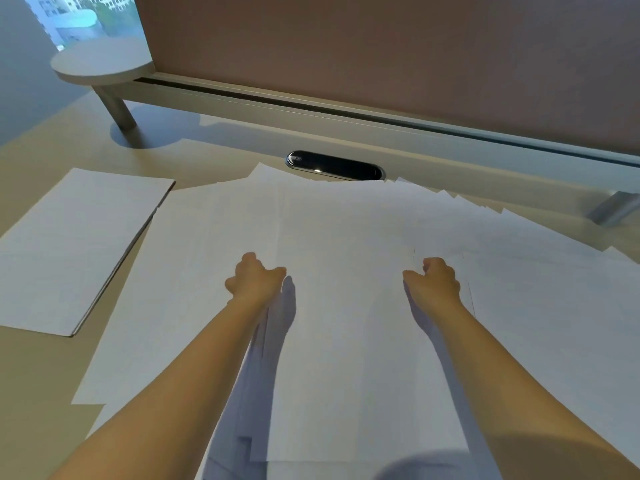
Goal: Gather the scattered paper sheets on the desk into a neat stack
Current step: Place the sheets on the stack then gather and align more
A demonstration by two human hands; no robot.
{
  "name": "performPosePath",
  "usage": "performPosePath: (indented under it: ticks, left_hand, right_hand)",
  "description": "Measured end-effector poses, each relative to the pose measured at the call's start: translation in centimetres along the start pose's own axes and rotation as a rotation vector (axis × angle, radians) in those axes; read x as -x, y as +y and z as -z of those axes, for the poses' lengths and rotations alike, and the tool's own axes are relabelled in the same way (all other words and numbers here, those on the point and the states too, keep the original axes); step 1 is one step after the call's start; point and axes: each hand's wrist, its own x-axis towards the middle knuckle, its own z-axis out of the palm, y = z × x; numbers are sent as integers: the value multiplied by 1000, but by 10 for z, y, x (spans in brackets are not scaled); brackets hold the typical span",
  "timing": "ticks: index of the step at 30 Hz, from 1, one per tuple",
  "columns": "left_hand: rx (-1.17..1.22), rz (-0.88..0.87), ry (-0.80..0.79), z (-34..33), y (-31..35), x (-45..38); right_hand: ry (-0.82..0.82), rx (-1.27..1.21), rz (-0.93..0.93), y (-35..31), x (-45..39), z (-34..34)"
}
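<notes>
Head view: your left hand (254,277) and right hand (437,280) each pinch a side edge of one sheet (346,306). It lies atop the fanned sheets (519,271), just near of the cable slot (334,165). A separate pile (72,244) sits left of that slot.

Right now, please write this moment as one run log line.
left hand: grips sheet edge | right hand: grips opposite edge | paper sheets: fanned, unstacked | stage: gathering
</notes>
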Motion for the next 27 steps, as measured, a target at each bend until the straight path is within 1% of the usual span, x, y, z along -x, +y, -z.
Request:
performPosePath:
  ticks: [2,6,8,9,11,13,14,15,18,22,27]
  left_hand:
    - [8,57,5,1,-7,9]
    - [116,134,-74,-3,-16,27]
    - [174,157,-101,-1,-22,33]
    - [233,163,-116,1,-26,33]
    - [326,182,-161,6,-34,37]
    - [292,173,-230,9,-37,44]
    - [282,139,-258,9,-37,48]
    - [286,103,-276,8,-36,53]
    - [337,18,-274,6,-30,66]
    - [465,-85,-159,24,-14,78]
    - [571,-185,-50,75,7,84]
  right_hand:
    - [-14,-15,-49,2,7,-1]
    - [-74,-250,-161,8,18,-12]
    - [-82,-322,-175,12,21,-11]
    - [-98,-342,-190,11,25,-8]
    - [-181,-337,-195,8,34,-3]
    - [-229,-326,-208,10,39,-2]
    - [-245,-366,-175,11,39,-5]
    - [-227,-360,-147,11,45,-3]
    - [-203,-456,-74,11,54,1]
    - [-143,-577,52,-10,66,16]
    - [-113,-673,200,-55,88,32]
